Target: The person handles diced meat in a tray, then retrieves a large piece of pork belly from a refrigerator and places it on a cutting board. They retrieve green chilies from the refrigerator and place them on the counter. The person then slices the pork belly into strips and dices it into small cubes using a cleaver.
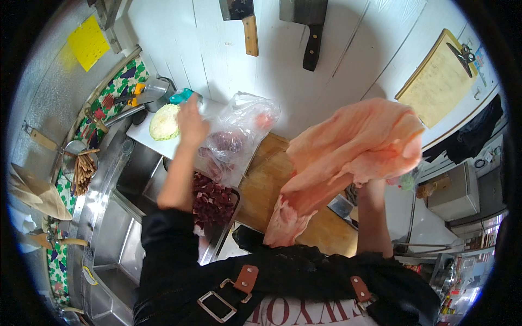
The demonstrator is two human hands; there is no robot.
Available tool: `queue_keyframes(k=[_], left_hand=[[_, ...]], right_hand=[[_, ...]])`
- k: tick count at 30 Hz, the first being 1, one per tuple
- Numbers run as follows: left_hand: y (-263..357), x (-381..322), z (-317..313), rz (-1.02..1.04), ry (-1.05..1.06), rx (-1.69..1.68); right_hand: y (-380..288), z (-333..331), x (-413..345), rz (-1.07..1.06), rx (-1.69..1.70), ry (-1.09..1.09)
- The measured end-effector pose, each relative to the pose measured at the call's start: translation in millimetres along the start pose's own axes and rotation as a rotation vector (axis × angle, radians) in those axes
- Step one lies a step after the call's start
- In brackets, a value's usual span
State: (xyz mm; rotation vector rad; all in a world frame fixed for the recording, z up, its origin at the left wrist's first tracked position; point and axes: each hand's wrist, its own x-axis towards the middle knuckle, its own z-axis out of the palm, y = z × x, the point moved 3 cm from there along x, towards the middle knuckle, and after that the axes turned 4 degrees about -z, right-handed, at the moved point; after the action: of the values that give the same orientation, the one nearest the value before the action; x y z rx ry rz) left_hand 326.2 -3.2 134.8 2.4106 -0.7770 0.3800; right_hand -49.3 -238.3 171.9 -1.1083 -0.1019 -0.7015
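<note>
A large pale pink sheet of raw fatty meat or skin (350, 142) hangs over a wooden cutting board (265, 175). My right hand (363, 184) is mostly hidden behind its right end and holds it up; only the wrist and forearm show clearly. My left hand (193, 122), blurred, is raised with nothing in it, in front of a cut cabbage (164, 123) and a teal item (181, 96). Clear plastic bags with meat (226, 140) lie beside it. Dark red meat pieces (212, 203) fill part of a metal tray (233, 212) below them.
A wooden-handled cleaver (250, 34) and a black-handled cleaver (313, 45) hang on the white wall, with a clipboard (438, 81) at right. A stainless sink (118, 240) is at left. A blade (341, 207) lies on the board's right side, partly under the meat.
</note>
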Motion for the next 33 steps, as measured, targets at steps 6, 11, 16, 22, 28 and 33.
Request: queue_keyframes(k=[6, 11, 16, 22, 28, 33], left_hand=[[-40.4, 18.7, -23.6, 0.189, 0.356, 0.029], [45.2, 52.6, -71.2, -0.087, 0.180, -0.890], [109.8, 60.5, -98.1, 0.114, 0.153, -1.197], [199.9, 44.2, -179.1, 0.280, -0.069, -1.566], [277.8, 21.9, -232.1, 0.491, -0.605, -1.736], [375.5, -62.7, -217.0, 0.291, -0.779, -1.717]], right_hand=[[-40.2, 53.2, 20.6, -0.216, -0.187, 0.733], [-73.8, 7.8, -21.8, -0.327, 0.025, 0.517], [-97.1, 7.6, -69.9, -0.461, 0.101, 0.551], [-141.8, -15.3, -137.0, -0.631, 0.109, 0.822], [-212.3, -37.4, -187.5, -0.720, 0.063, 0.818], [-271.3, -65.1, -242.6, -0.751, 0.041, 0.760]])
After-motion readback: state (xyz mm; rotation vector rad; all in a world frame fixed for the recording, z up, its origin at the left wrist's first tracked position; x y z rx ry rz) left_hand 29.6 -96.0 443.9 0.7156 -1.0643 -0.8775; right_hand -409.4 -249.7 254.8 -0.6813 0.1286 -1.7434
